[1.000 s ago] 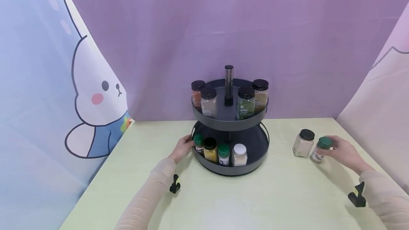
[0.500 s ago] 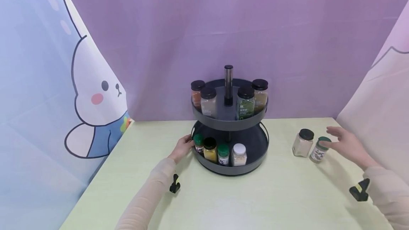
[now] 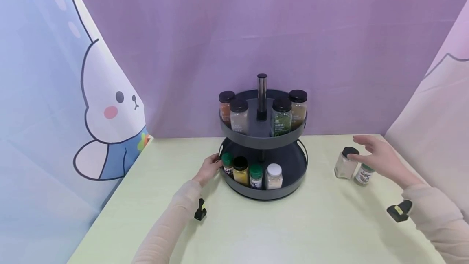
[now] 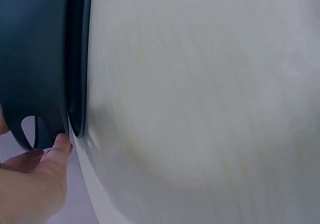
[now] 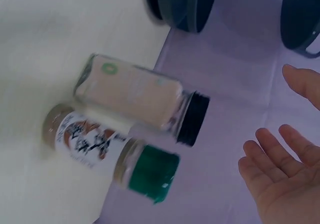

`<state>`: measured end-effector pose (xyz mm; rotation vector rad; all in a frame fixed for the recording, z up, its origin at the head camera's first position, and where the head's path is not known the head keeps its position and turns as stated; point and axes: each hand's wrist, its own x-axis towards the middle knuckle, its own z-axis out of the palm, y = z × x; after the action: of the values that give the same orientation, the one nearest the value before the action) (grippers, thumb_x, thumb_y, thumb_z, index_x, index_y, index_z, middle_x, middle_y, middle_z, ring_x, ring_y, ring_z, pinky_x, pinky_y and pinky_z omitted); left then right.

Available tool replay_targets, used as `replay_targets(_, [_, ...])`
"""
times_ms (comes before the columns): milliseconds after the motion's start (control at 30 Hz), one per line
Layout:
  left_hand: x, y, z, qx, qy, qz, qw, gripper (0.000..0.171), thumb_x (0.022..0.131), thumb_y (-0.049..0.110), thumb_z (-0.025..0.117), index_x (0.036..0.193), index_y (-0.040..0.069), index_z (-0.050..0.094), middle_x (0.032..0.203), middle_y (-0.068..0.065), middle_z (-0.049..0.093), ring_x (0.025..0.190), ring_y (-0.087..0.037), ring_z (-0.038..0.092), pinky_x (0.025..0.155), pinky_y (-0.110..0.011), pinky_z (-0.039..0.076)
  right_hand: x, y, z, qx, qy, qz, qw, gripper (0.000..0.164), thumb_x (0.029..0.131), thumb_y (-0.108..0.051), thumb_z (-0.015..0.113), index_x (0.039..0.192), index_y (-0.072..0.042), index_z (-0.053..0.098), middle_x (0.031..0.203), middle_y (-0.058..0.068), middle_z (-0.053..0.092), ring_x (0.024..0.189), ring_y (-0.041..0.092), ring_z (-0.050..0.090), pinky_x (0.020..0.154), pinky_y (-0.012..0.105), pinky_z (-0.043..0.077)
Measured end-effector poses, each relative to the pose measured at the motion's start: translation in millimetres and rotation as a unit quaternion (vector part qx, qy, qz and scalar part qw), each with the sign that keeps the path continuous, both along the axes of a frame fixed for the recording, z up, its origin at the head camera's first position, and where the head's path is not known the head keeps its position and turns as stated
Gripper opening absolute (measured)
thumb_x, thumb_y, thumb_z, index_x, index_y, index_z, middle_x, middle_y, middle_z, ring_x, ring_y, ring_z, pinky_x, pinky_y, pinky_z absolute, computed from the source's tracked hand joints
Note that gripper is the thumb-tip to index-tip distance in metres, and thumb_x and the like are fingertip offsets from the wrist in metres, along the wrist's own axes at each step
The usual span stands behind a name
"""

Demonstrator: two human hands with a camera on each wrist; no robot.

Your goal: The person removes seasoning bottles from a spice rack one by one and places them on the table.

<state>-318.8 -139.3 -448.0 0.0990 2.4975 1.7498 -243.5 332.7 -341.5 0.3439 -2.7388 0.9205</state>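
At the left side of the two-tier round spice rack (image 3: 264, 194), my left hand (image 3: 209, 170) holds the lower tray's edge. In the left wrist view its fingers (image 4: 61, 146) are at the dark tray wall (image 4: 35, 58), beside the handle cutout. My right hand (image 3: 384, 160) hovers with thumb and fingers spread over two jars on the right and holds nothing. One is a square clear jar (image 3: 345, 168) of pale powder with a black lid (image 5: 192, 119). Close beside it stands a smaller green-capped spice jar (image 3: 363, 176), its cap partly hidden by the hand in the head view.
Several black-lidded jars, among them a green-filled one (image 3: 281, 121), stand on the upper tray. The lower tray bears two green-capped jars, a black-lidded yellow jar (image 3: 240, 174) and a white-lidded jar (image 3: 274, 179). A purple cloth (image 3: 183, 52) hangs behind the table (image 3: 293, 231).
My right hand let go of the green-capped jar, opened and lifted, then moved left toward the black-lidded jar. My left hand stays at the rack.
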Motion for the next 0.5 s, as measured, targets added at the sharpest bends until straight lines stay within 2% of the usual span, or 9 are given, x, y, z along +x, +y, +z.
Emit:
replay_targets(267, [0.0, 0, 2.3, -0.005, 0.001, 0.003, 1.0000, 0.053, 0.095, 0.017, 0.046, 0.138, -0.008, 0.029, 0.142, -0.026, 0.034, 0.131, -0.037, 0.033, 0.107, -0.045, 0.033, -1.5, -30, 5.3, -0.002, -0.037, 0.039, 0.999, 0.067, 0.082, -0.029, 0.068, 0.131, 0.006, 0.039, 0.131, 0.029, 0.044, 0.119, 0.052, 0.039, 0.098, 0.057, 0.034])
replay_targets(500, [0.1, -1, 0.2, -0.006, 0.001, 0.003, 1.0000, 0.052, 0.095, 0.018, 0.046, 0.138, -0.007, 0.030, 0.142, -0.025, 0.035, 0.132, -0.036, 0.033, 0.107, -0.044, 0.033, -6.0, -54, -1.6, -0.001, -0.075, 0.064, 0.995, 0.067, 0.081, -0.032, 0.068, 0.131, 0.004, 0.040, 0.133, 0.027, 0.044, 0.122, 0.048, 0.038, 0.102, 0.054, 0.033])
